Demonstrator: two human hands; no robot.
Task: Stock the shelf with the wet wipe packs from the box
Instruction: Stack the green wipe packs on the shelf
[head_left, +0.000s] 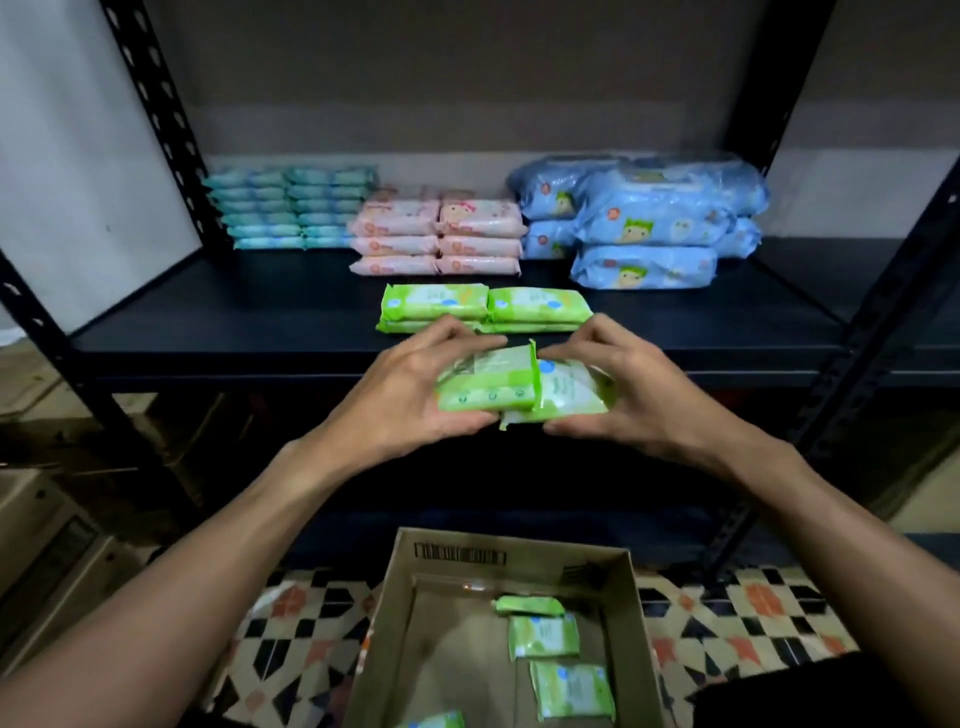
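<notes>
While both hands grip green wipe packs (522, 387) between them just in front of the shelf (208, 317), left hand (415, 389) and right hand (623, 389) each closed on one end, the step looks like carrying them to the green stack (483, 309). Next, they need setting down squarely there. The cardboard box (384, 623) below holds several more green packs (543, 636).

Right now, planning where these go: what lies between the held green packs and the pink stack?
In the head view, shelved green packs lie between the held green packs and the pink stack.
</notes>
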